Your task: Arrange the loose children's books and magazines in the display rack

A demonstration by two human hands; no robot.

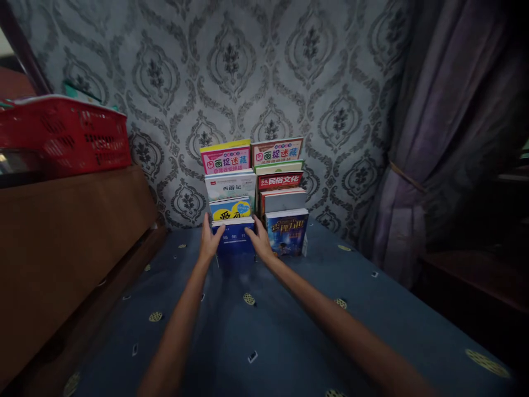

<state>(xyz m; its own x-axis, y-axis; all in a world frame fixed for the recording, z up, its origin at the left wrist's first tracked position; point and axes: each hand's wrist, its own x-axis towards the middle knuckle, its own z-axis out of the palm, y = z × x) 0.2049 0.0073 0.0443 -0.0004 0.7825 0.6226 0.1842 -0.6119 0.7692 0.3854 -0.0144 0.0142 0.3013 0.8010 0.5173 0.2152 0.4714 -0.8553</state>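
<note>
My left hand and my right hand grip a dark blue book from its two sides, thumbs on the front cover. It stands upright at the front of the left row of books. Right behind it are a blue and yellow book, a pale book and a pink book with a yellow top. In the right row, a blue illustrated book stands in front, close to my right hand. Behind that come a grey book, a red book and another picture book.
Both rows stand on a dark blue patterned cloth, near the patterned wall. A red plastic basket sits on a brown box-like surface at left. A tied curtain hangs at right.
</note>
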